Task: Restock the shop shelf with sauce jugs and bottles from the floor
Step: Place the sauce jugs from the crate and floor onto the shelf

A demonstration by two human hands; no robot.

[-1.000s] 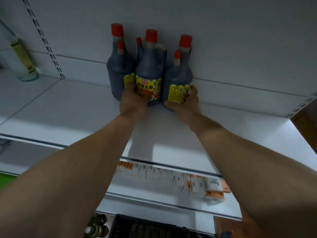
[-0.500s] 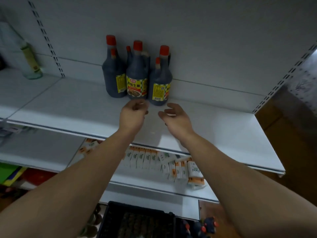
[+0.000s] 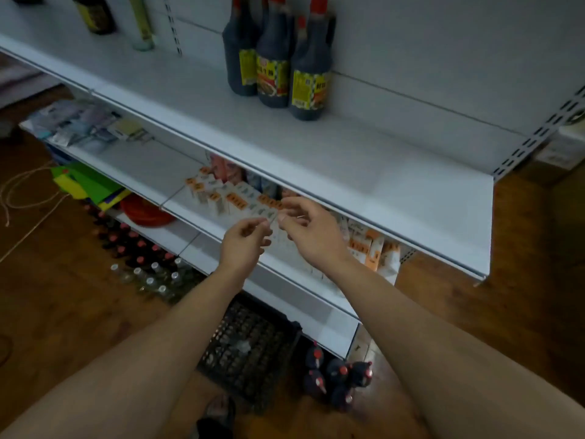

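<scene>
The cluster of dark plastic sauce jugs with red caps and yellow labels [image 3: 273,64] stands upright at the back edge of the white metal shelf [image 3: 364,160], left of its middle, the jugs packed against one another. A second ago both hands were pressed to the front jugs. Now they have let go and dropped away. The left hand [image 3: 242,240] and the right hand [image 3: 313,232] hang in the air in front of the row of white-and-orange cartons [image 3: 373,248] on the shelf below, well apart from the jugs. Both are empty — the left with its fingers loosely curled round nothing, the right with its fingers relaxed and slightly spread. The view has also tipped down towards the floor.

That batch looks placed, and the next step is probably a fresh load. On the brown wooden floor [image 3: 63,312], a small group of dark red-capped jugs [image 3: 338,378] stands just beside the right corner of a black plastic crate [image 3: 250,346]. Further left are rows of slim dark bottles with red caps [image 3: 126,239] and clear bottles with silver caps [image 3: 152,277]. With so much stock still down there, the restocking seems far from finished — and there is room on the shelf to the right of the cluster.
</scene>
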